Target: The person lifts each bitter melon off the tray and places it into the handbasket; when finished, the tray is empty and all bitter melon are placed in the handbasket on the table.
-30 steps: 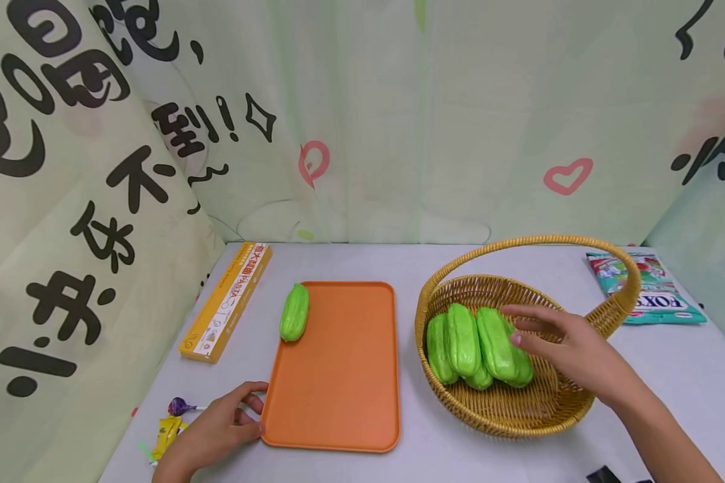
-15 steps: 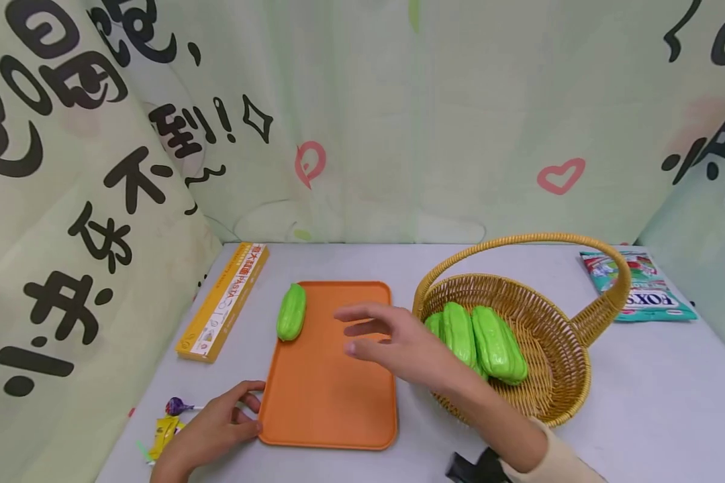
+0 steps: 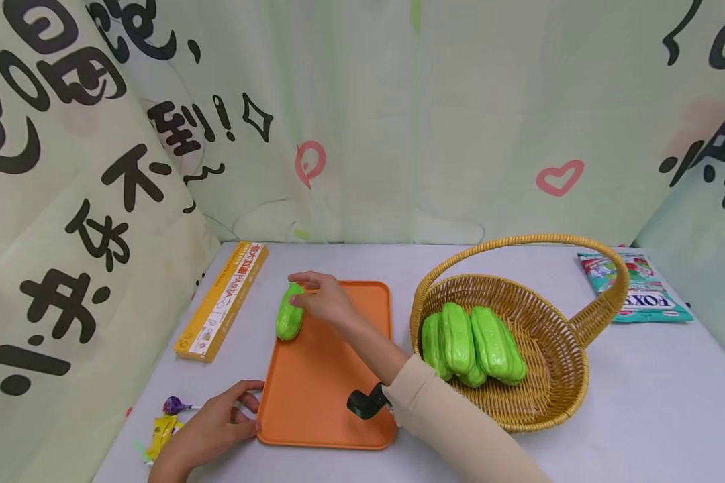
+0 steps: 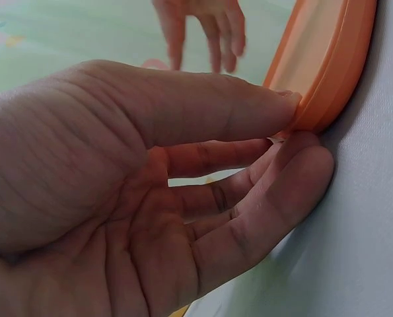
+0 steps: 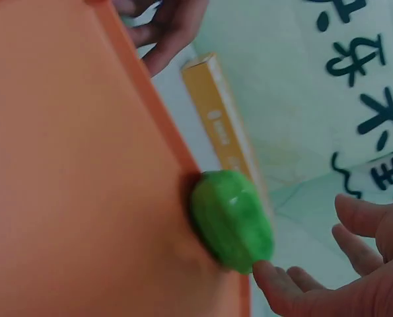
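A glossy green ridged fruit or vegetable (image 3: 289,312) lies on the far left edge of an orange tray (image 3: 332,376). My right hand (image 3: 323,300) reaches over the tray to its far end, fingers spread; in the right wrist view one fingertip (image 5: 265,271) is at the end of the green piece (image 5: 232,221), and I cannot tell whether they touch. My left hand (image 3: 214,422) pinches the tray's near left edge, with the thumb (image 4: 236,109) on the rim and fingers underneath, as the left wrist view shows. Several similar green pieces (image 3: 456,337) lie in a wicker basket (image 3: 556,396).
A yellow pasta box (image 3: 220,302) lies left of the tray. A purple lollipop (image 3: 174,405) and a yellow wrapped sweet (image 3: 162,433) are beside the left hand. At the back right lies a teal FOX'S packet (image 3: 640,288). The basket's tall handle (image 3: 519,240) arches above it.
My right hand has moved left from over the basket, across the tray, to the green piece at its far left. The left hand has stayed on the tray edge.
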`<action>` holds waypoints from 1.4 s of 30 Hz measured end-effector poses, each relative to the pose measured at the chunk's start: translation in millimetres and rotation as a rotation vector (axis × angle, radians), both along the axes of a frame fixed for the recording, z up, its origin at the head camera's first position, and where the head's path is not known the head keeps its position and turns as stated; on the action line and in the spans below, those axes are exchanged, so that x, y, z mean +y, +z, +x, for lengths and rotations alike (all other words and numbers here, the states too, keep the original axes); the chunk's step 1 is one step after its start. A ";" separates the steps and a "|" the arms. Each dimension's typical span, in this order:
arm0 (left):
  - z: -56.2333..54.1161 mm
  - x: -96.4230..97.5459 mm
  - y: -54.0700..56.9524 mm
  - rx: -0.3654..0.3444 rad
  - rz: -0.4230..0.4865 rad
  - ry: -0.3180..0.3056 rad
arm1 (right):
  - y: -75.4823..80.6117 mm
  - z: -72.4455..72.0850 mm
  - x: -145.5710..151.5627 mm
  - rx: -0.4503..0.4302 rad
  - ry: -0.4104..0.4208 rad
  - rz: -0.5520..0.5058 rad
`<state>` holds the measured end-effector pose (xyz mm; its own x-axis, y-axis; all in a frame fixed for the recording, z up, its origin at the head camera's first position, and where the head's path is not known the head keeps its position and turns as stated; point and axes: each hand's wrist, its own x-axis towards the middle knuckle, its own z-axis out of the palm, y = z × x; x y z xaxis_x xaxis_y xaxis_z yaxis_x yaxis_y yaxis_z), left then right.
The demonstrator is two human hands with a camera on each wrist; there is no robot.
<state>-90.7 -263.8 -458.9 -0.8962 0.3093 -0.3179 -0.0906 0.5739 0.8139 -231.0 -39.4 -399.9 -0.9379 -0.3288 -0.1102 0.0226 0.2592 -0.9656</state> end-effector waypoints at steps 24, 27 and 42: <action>-0.9 0.8 -0.7 -0.009 -0.008 0.016 | -43.2 -20.4 -17.1 0.055 -0.005 0.077; -0.5 0.8 -0.1 -0.009 -0.010 0.016 | -44.2 -19.6 -16.5 0.050 -0.005 0.076; 0.0 0.7 -0.6 0.000 -0.021 0.010 | 15.0 17.4 12.8 0.000 0.145 -0.217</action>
<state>-90.7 -263.2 -459.5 -0.8992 0.2939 -0.3242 -0.0962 0.5900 0.8016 -213.6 -26.7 -384.9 -0.8791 -0.4762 -0.0227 0.0004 0.0468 -0.9989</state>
